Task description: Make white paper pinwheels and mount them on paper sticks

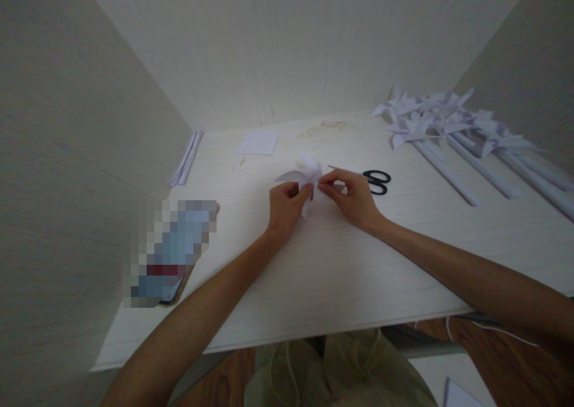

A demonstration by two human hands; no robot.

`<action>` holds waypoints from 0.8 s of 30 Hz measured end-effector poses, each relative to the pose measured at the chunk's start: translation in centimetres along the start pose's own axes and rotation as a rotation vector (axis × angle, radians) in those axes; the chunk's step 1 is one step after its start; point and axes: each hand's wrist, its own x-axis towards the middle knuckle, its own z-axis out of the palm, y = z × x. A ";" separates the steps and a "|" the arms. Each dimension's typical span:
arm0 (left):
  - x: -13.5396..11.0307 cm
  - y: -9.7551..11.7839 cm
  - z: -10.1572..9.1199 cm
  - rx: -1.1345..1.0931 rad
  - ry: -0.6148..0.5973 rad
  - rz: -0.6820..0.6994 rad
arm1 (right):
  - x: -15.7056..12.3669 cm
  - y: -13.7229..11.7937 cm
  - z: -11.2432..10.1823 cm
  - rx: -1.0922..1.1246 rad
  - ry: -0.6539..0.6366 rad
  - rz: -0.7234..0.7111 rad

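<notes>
My left hand [286, 207] and my right hand [353, 196] meet over the middle of the white table [341, 269]. Both pinch a folded white paper pinwheel head [305, 172], with curled flaps sticking up and to the left. The fingers of each hand are closed on the paper's centre. Black-handled scissors [375, 181] lie just right of my right hand, touching nothing.
Several finished paper pinwheels on rolled paper sticks [452, 133] lie at the back right. A square white sheet [259, 142] lies at the back, rolled paper sticks [187, 158] by the left wall, and a blurred-out flat object [173, 251] at the left. Walls enclose three sides.
</notes>
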 end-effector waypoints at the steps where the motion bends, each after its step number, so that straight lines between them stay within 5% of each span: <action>1: 0.0 0.0 0.0 0.004 -0.017 0.014 | 0.0 0.1 0.0 0.001 0.010 0.022; 24: 0.0 -0.1 0.0 -0.028 -0.092 -0.014 | 0.0 0.2 -0.1 -0.010 0.063 0.060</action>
